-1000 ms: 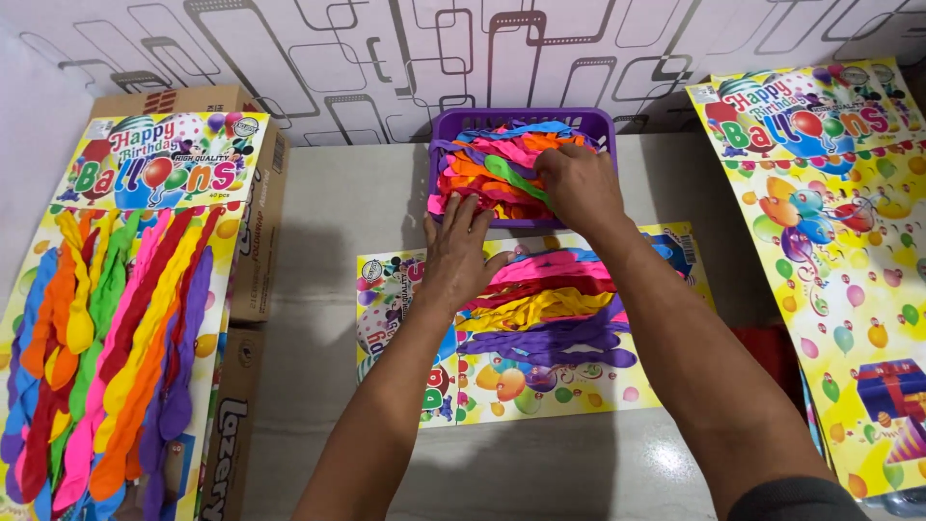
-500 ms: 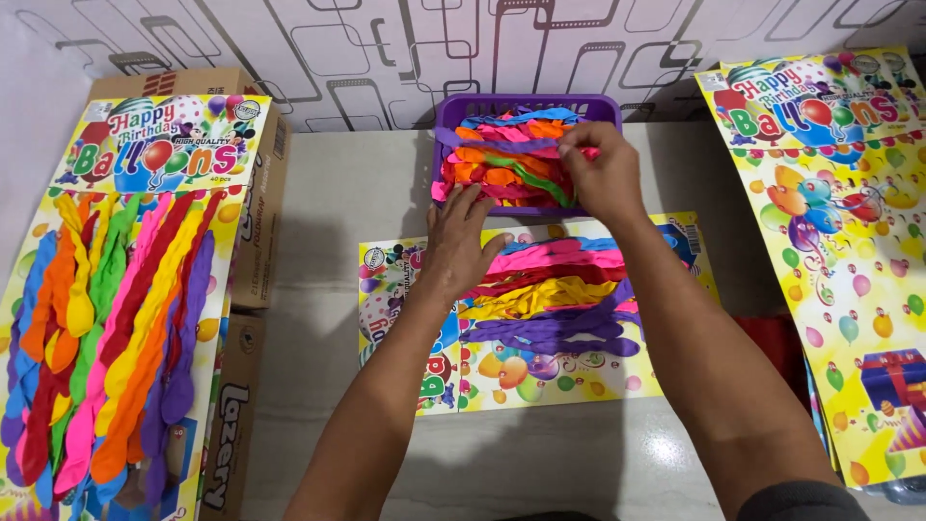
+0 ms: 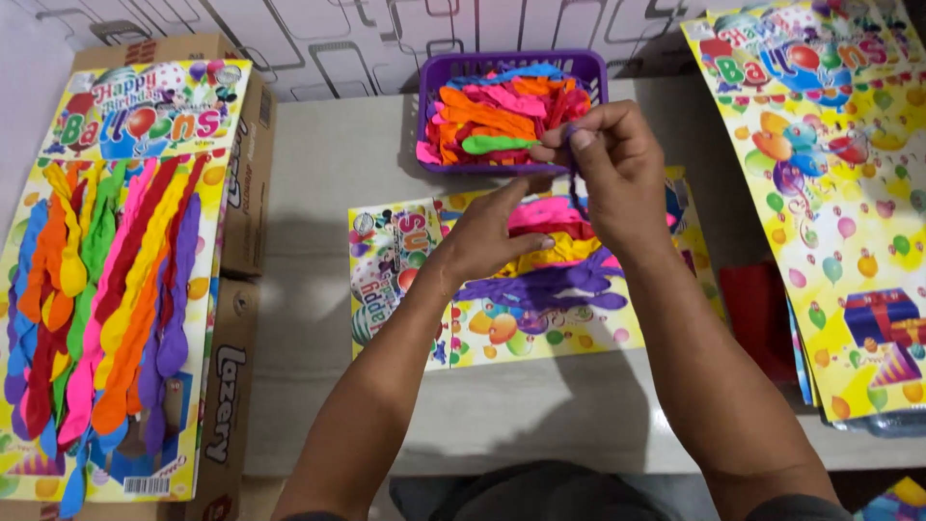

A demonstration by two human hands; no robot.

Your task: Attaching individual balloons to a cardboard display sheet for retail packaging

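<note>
1. While the right hand point(image 3: 617, 169) lifts a purple balloon point(image 3: 576, 178) out over the near edge of the purple basket point(image 3: 511, 68), its thumb and forefinger are pinched on the balloon's neck and the limp body hangs down toward the printed card point(image 3: 526, 280).
2. The left hand point(image 3: 487, 236) lies on that card with fingers spread and released, gripping nothing and pressing the far edge of the row of balloons already laid there.
3. By this look, the step in hand is carrying one more balloon from basket to card; the next move seems to call for lowering it beside the purple ones at the near end of the row and fixing its neck, with the left hand keeping the card flat.
4. Orange, pink, red, blue and green loose balloons fill the basket at the far side of the table point(image 3: 328, 193).
5. A finished balloon card point(image 3: 106, 289) rests on cardboard boxes point(image 3: 241, 318) at the left.
6. Blank printed sheets point(image 3: 830, 212) lie stacked at the right.
</note>
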